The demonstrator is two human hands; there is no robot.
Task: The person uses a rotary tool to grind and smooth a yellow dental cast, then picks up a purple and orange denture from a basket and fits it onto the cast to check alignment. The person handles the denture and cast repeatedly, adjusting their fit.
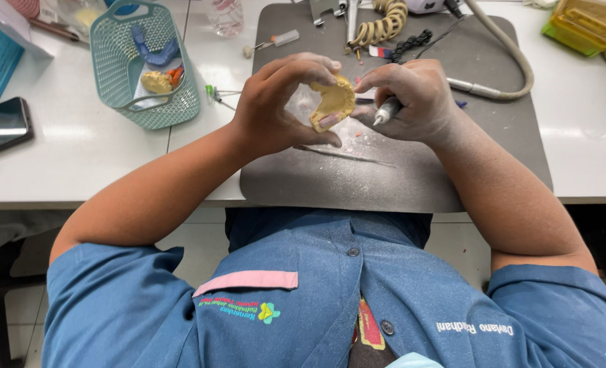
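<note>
From my remote seat, the far left showed a dark phone [0, 126] on the white table [78, 163], then a teal mesh basket [146, 68] holding a second yellow cast and some blue and orange pieces, well apart from the work. Next came my left hand [279, 109], raised over the grey mat [384, 177], its thumb and fingers curled and pinching the yellow dental cast [331, 102] by its edges; the cast sat held in the air, tilted on edge, not resting on the mat. The relation that mattered was that the cast lay just to the left of the tool tip, between the 2 hands. My right hand [415, 102] was closed in a pen-like grip around the rotary handpiece [386, 111], its metal nose pointing down and left toward the cast's near rim; I could not tell whether the tip was touching it. The cast's arch ran roughly top right to bottom left, so the tool met it across its curve. White dust lay on the mat below. Further right, the handpiece's beige hose [514, 75] looped back up the mat, and a yellow-green tray [582, 24] sat at the far right corner.
</note>
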